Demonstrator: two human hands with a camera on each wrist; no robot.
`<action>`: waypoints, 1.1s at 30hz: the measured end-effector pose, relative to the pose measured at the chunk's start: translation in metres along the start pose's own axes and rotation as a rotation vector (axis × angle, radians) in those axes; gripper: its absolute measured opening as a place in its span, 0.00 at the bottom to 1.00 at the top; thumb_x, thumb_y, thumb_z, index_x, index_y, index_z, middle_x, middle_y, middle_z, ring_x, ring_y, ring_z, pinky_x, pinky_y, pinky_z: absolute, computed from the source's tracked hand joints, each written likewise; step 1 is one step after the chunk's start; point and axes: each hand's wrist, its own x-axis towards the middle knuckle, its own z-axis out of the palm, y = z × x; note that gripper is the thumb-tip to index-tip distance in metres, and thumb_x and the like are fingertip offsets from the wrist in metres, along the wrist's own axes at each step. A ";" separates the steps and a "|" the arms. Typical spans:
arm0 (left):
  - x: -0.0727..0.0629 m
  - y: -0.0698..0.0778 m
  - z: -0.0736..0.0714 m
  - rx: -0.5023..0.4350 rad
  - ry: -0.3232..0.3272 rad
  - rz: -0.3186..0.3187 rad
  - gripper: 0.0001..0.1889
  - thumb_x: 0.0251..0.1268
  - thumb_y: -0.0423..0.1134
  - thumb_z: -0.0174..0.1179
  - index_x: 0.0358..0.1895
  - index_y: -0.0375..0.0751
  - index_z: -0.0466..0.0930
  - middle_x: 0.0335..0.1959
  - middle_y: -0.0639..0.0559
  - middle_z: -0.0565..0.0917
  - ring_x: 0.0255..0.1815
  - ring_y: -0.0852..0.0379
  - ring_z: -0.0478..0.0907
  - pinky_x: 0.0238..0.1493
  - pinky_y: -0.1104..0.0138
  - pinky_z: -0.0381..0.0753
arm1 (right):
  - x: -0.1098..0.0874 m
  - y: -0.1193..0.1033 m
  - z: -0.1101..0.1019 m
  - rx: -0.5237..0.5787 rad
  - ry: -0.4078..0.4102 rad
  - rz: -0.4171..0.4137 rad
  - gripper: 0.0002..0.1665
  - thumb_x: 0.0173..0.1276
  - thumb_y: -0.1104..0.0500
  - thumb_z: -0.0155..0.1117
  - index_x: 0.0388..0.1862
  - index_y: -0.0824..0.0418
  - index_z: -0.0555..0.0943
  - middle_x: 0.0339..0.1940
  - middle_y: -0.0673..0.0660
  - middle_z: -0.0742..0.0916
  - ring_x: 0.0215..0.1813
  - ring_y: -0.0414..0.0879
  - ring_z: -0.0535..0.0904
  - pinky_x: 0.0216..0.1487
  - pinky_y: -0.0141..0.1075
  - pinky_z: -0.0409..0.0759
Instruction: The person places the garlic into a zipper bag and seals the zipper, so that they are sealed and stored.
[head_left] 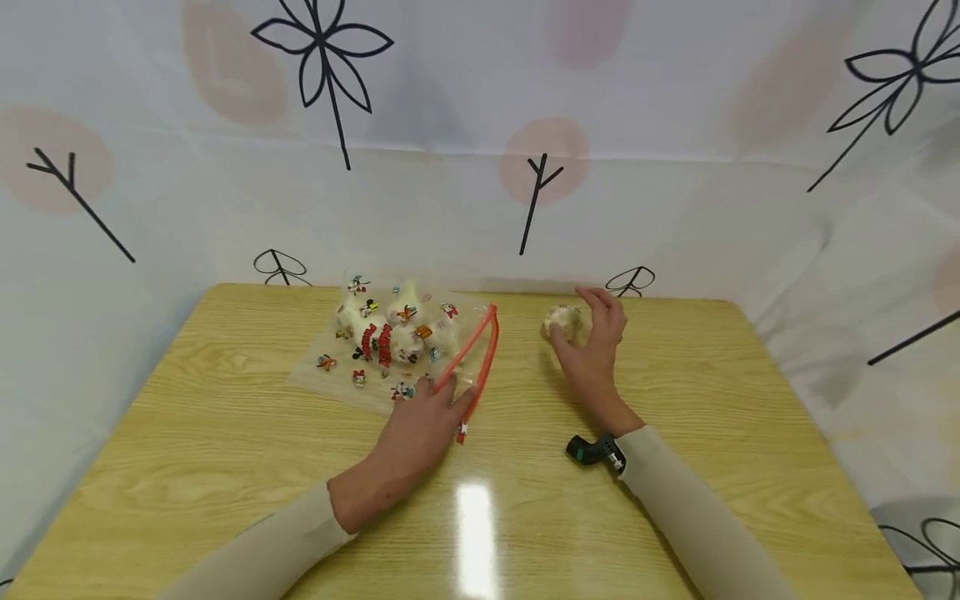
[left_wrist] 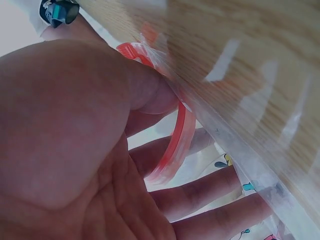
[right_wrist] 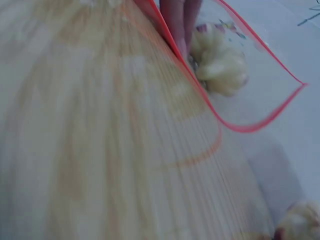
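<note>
On the table lies a clear plastic zip bag (head_left: 375, 387) with cartoon prints, a red zip (head_left: 487, 367) and several garlic bulbs inside. The bag's mouth gapes to the right. My left hand (head_left: 423, 425) holds the lower edge of this mouth. In the left wrist view, the red zip strip (left_wrist: 187, 122) passes between its thumb and fingers. Right of the bag sits a loose garlic bulb (head_left: 564, 317). My right hand (head_left: 596, 354) is at this bulb, thumb beside it and fingers spread behind. Whether the thumb touches it, I cannot tell. The bulb (right_wrist: 300, 222) shows at the right wrist view's lower corner.
The wooden table (head_left: 675, 517) ends at the back against a white cloth (head_left: 450, 217) with flower and twig drawings. A black wrist camera (head_left: 592, 452) sits at the right cuff. Light reflects off the table's front middle.
</note>
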 end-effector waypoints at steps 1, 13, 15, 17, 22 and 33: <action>0.000 0.000 0.000 -0.002 0.002 0.000 0.26 0.73 0.28 0.64 0.72 0.49 0.79 0.64 0.42 0.81 0.52 0.37 0.80 0.25 0.57 0.87 | 0.001 0.003 -0.004 0.001 -0.023 0.009 0.37 0.64 0.68 0.72 0.73 0.57 0.77 0.72 0.61 0.73 0.75 0.56 0.58 0.71 0.57 0.54; 0.000 0.000 0.002 0.015 -0.001 0.006 0.26 0.74 0.29 0.64 0.72 0.50 0.79 0.64 0.43 0.81 0.52 0.37 0.80 0.26 0.56 0.87 | 0.014 0.038 -0.045 0.031 -0.358 -0.004 0.50 0.63 0.75 0.69 0.84 0.64 0.63 0.81 0.68 0.69 0.83 0.63 0.57 0.77 0.63 0.57; 0.000 0.000 0.002 0.019 -0.007 0.004 0.26 0.74 0.29 0.64 0.72 0.50 0.79 0.65 0.43 0.81 0.52 0.37 0.80 0.26 0.56 0.87 | 0.016 0.044 -0.048 0.033 -0.424 -0.014 0.52 0.62 0.75 0.69 0.85 0.64 0.61 0.82 0.67 0.68 0.83 0.63 0.57 0.78 0.60 0.57; 0.000 -0.001 0.002 0.021 -0.011 0.004 0.26 0.74 0.29 0.64 0.72 0.50 0.79 0.65 0.43 0.81 0.52 0.37 0.80 0.26 0.56 0.88 | 0.017 0.047 -0.051 0.024 -0.479 -0.029 0.54 0.63 0.75 0.69 0.86 0.62 0.59 0.84 0.65 0.66 0.84 0.63 0.55 0.81 0.56 0.55; 0.001 -0.001 0.002 0.008 -0.015 0.003 0.25 0.75 0.29 0.64 0.72 0.50 0.79 0.64 0.43 0.81 0.53 0.37 0.80 0.26 0.57 0.87 | 0.017 0.052 -0.052 0.005 -0.584 -0.097 0.52 0.62 0.78 0.62 0.86 0.63 0.60 0.85 0.67 0.64 0.85 0.69 0.53 0.84 0.51 0.49; 0.001 -0.001 0.002 0.017 -0.013 -0.001 0.26 0.75 0.30 0.64 0.73 0.51 0.79 0.64 0.43 0.81 0.53 0.38 0.80 0.26 0.57 0.87 | 0.015 0.050 -0.044 -0.028 -0.566 -0.183 0.45 0.61 0.75 0.68 0.79 0.65 0.71 0.74 0.67 0.77 0.72 0.65 0.67 0.70 0.59 0.57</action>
